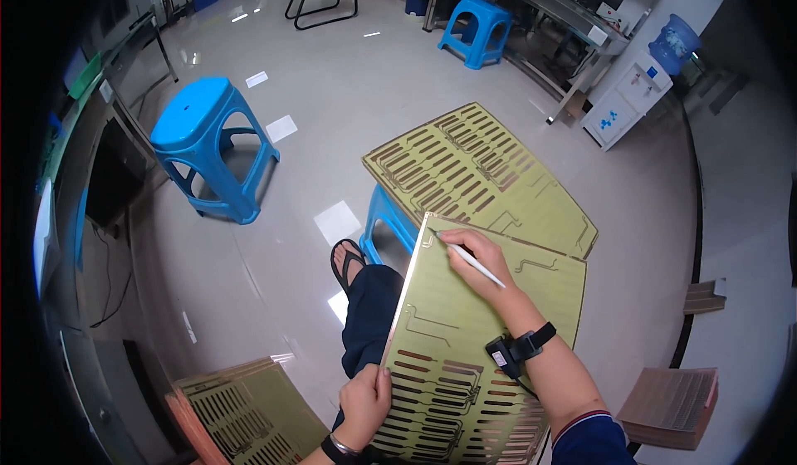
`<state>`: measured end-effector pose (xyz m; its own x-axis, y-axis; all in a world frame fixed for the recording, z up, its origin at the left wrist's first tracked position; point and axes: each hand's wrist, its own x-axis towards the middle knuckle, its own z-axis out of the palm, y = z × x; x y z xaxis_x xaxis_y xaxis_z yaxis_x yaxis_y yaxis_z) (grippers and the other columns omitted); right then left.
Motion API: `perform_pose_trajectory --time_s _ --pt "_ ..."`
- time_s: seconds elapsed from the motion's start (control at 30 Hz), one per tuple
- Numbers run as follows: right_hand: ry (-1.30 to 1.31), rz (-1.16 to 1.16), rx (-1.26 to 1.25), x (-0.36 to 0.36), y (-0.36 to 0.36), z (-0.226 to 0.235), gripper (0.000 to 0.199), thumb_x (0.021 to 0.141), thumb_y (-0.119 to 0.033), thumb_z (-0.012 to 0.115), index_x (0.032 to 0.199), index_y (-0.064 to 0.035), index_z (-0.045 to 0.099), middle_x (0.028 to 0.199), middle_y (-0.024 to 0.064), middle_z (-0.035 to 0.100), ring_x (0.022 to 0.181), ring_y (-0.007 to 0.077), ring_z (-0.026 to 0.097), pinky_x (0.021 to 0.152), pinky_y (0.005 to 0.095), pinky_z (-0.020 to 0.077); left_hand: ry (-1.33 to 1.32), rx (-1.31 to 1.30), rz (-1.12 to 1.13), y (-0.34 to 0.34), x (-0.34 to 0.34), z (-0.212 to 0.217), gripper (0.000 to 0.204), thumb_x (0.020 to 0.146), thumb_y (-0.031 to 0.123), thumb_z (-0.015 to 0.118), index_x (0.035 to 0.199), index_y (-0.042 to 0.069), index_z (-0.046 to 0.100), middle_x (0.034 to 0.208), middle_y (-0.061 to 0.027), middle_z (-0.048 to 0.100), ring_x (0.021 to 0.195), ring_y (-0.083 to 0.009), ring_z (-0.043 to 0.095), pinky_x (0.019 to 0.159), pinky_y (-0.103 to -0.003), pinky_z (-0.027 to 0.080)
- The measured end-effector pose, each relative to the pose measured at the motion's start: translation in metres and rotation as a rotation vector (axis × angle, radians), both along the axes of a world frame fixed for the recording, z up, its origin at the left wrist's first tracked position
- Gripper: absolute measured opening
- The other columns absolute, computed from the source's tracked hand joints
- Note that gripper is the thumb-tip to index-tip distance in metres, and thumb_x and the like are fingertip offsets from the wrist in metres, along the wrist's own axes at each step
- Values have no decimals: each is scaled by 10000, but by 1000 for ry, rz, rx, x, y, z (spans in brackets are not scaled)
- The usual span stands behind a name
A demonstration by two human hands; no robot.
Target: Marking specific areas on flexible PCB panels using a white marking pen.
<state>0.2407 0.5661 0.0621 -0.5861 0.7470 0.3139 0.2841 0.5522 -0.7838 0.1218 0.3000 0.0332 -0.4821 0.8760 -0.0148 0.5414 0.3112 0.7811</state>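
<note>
A glossy grey tiled floor (398, 91) spreads under the seated person. Nearest, the left hand (365, 398) has its fingers clamped on the left edge of a yellow-green patterned sheet (465, 332) resting across the lap. The right hand (481, 259), wearing a black wrist strap (519, 349), pinches a white pen-like tool (475, 266) with its tip at the sheet's upper left corner. Just beyond, a second sheet (473, 174) lies on a blue stool (386, 224); farther left stands another blue stool (212, 145)
</note>
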Motion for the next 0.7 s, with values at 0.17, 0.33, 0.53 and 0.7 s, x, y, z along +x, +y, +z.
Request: perform_pose_trajectory --time_s 0.17,0.33,0.53,0.7 --pt "-16 26 46 3 0 0 176 812 -40 619 983 -29 656 1015 104 677 949 252 653 852 327 510 -19 0 5 0 -1 -3 272 912 182 558 690 46 480 584 -144 520 515 -360 533 473 -433 406" --pt "-2 10 65 -1 1 0 178 811 -36 619 985 -28 656 1019 104 676 955 257 651 855 327 509 2 -9 -6 0 -2 -1 264 911 185 560 701 44 485 597 -145 529 525 -356 542 475 -432 409" --pt "-2 1 80 0 0 -5 171 814 -37 622 981 -27 654 1035 106 674 975 258 647 864 332 506 8 -1 -6 -1 0 -4 257 913 184 556 709 41 494 602 -147 532 534 -359 547 482 -436 413" --pt "-30 5 48 3 0 -3 189 812 -27 615 997 -29 650 1045 105 671 979 255 647 861 322 508 7 -3 -12 0 -1 -1 259 915 183 554 706 42 495 604 -147 534 536 -360 548 482 -437 413"
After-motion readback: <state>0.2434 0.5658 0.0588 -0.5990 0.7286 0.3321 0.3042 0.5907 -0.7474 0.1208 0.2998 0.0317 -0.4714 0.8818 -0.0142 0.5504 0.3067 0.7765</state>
